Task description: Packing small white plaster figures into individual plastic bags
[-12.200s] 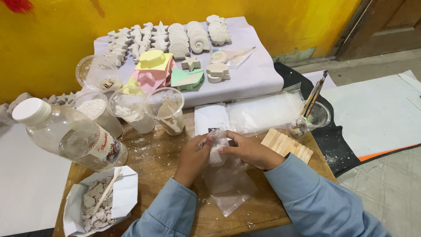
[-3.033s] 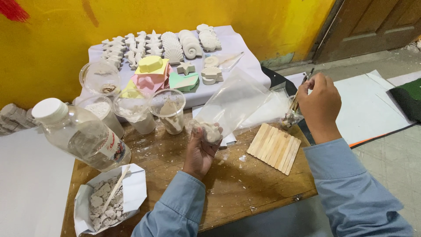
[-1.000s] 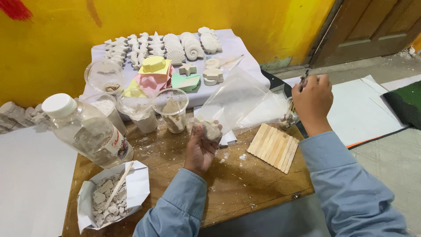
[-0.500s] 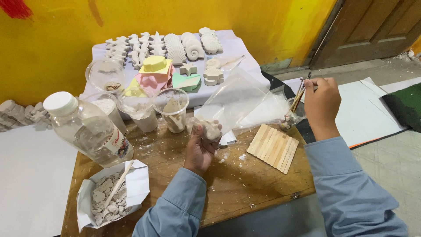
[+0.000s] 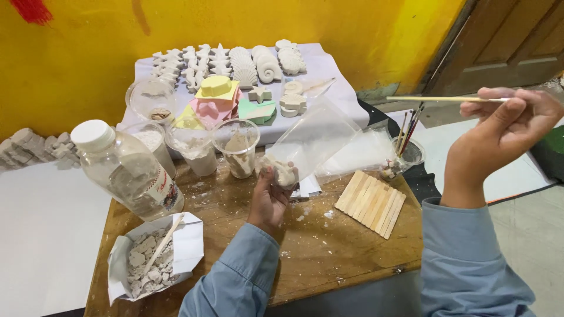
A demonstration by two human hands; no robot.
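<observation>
The wooden table (image 5: 329, 252) fills most of what I see, dusted with white powder, and beyond it at twelve o'clock a cloth-covered stand (image 5: 329, 88) carries rows of white plaster shells and stars (image 5: 235, 61) with a few coloured moulds (image 5: 220, 97) in front. At nine o'clock stands a big clear bottle (image 5: 132, 176) with a white cap, cloudy inside, and just past it several plastic cups (image 5: 235, 147) streaked with plaster. Down at seven o'clock an open paper packet (image 5: 155, 258) holds broken white chips with a stick lying across them. At three o'clock a raft of flat wooden sticks (image 5: 371, 195) lies on the tabletop, and beyond it a small glass jar (image 5: 408, 154) bristles with brushes. In the middle the left hand (image 5: 270, 196) is clenched round the neck of a clear plastic bag (image 5: 311, 138), squeezing a white lump at its bottom corner, the rest of the bag standing up loosely toward one o'clock. The right hand (image 5: 499, 138) is raised off the table at three o'clock, pinching a thin wooden skewer (image 5: 440, 98) level between thumb and fingers, well apart from the bag. To my eye, keeping the bag's neck twisted tight and the lump over the table would spare any spill, with the skewer brought in slowly so as not to tear the film.
</observation>
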